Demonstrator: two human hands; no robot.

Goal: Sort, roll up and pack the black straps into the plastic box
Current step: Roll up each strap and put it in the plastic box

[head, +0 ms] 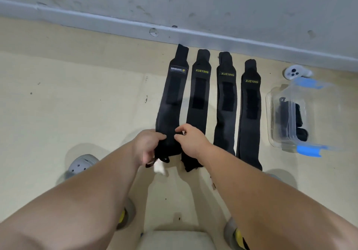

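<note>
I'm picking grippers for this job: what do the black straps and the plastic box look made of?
Black straps: matte woven fabric, probably elastic; they lie limp, with fuzzy hook-and-loop patches. Plastic box: clear, glossy rigid plastic; its contents show through; blue latches.

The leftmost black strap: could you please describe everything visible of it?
The leftmost strap is long, black and fabric-like, lying flat on the beige floor. A patch label with pale lettering sits near its narrowed far end, with a darker panel below it. The left hand and right hand grip its near end.
</note>
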